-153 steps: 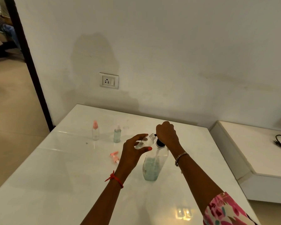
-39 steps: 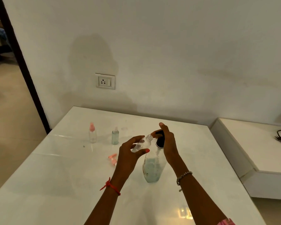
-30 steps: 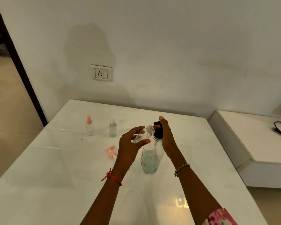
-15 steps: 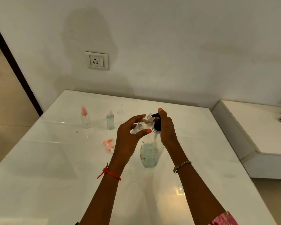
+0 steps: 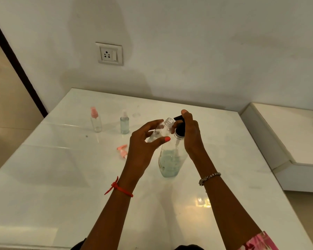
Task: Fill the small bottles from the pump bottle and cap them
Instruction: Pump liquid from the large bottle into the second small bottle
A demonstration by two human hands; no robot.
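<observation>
Head view: over the last second the pose barely changed, only the camera tipped down. Left hand (image 5: pixel 143 147) still grips the small clear plastic bottle (image 5: pixel 161 131), tilted, its open neck right at the black pump head (image 5: pixel 180 130). Right hand (image 5: pixel 192 138) is curled round that head, one finger on top. The tall clear pump bottle (image 5: pixel 170 159) stands mid-tabletop (image 5: pixel 61 177), part full of pale blue liquid.

Judgement: still filling this bottle, capping not started. The loose pink spray cap (image 5: pixel 122 150) lies just left.

The pink-capped clear bottle (image 5: pixel 96 121) and white-capped bluish bottle (image 5: pixel 124 123) stand far left.

Hard to see: nozzle tip, any flow, small bottle's fill level.
</observation>
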